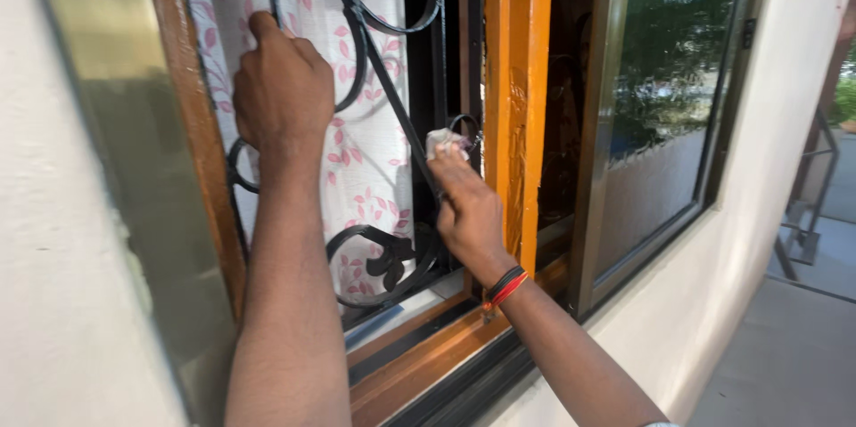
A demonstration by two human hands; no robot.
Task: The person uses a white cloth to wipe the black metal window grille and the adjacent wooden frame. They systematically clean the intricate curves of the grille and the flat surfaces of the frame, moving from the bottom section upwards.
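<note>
Right grip (468, 204) on cloth (443, 142)

white wall (62, 302) | glass pane (664, 106) | grey floor (785, 365) | daylight

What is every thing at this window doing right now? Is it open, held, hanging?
Left hand: shut around a bar of the grille.
Right hand: pinching a small pale cloth.
Small pale cloth: crumpled, pressed to the grille.
Black iron grille: fixed in the window frame.
Flowered curtain: hanging drawn behind the grille.
Glass pane: swung open to the right, reflecting trees.
Wooden window frame: upright, its orange finish scuffed.
</note>
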